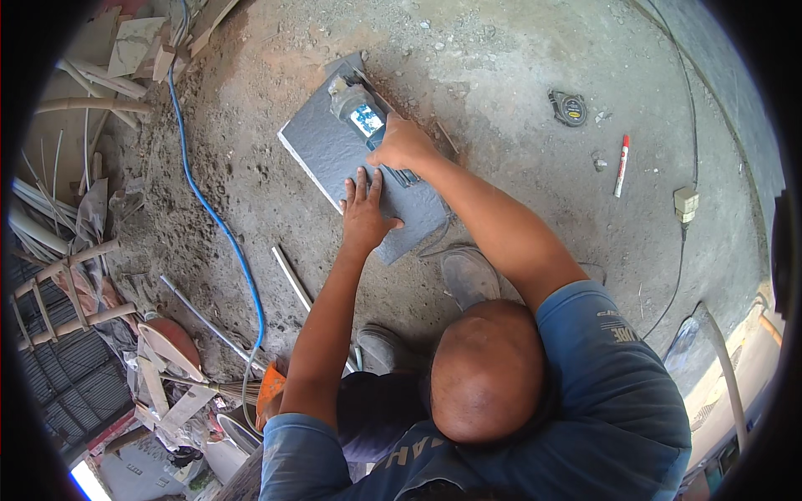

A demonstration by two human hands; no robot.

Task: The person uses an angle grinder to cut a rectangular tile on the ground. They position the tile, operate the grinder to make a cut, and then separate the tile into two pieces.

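Observation:
A dark grey, rough-faced tile (322,138) lies aslant on the ground in front of me, with a pale edge along its left side. My right hand (405,146) is wrapped round the body of a blue angle grinder (365,119), whose grey head is over the tile's far part. Any disc under that head is hidden. Flat on the nearer half of the tile, my left hand (365,215) presses down with its fingers spread, just short of the grinder.
To the right lie a tape measure (568,108), a red-and-white marker (621,165) and a cable with a pale plug block (686,204). A blue hose (205,196) runs down the left, beside a white strip (291,275). Poles, a bamboo ladder (67,292) and scraps crowd the left edge.

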